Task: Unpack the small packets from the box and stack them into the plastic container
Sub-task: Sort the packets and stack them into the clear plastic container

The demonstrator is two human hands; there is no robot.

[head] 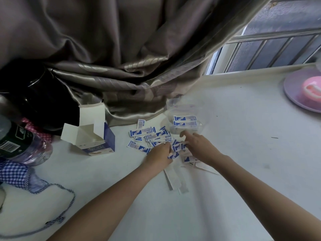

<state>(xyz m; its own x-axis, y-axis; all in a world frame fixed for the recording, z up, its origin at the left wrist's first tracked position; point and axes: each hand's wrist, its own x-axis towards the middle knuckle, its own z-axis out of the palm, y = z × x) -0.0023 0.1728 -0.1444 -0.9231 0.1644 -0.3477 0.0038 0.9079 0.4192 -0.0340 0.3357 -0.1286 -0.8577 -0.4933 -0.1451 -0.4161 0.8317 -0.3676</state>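
A blue and white box [97,136] stands open on the white table, its flaps up. Several small blue and white packets [149,134] lie scattered in a loose heap right of it. A clear plastic container [184,108] stands behind the heap with two packets [185,121] stacked inside. My left hand [159,154] sits on the near side of the heap, fingers curled onto packets. My right hand [196,145] lies just in front of the container, fingers curled into the heap; the packets under both hands are partly hidden.
A grey curtain [121,66] drapes onto the table behind the box and container. Plastic bottles [19,141] and checked cloth [15,173] crowd the left edge. A purple plate [295,94] with a pink thing sits far right. White paper strips [175,178] lie near my wrists.
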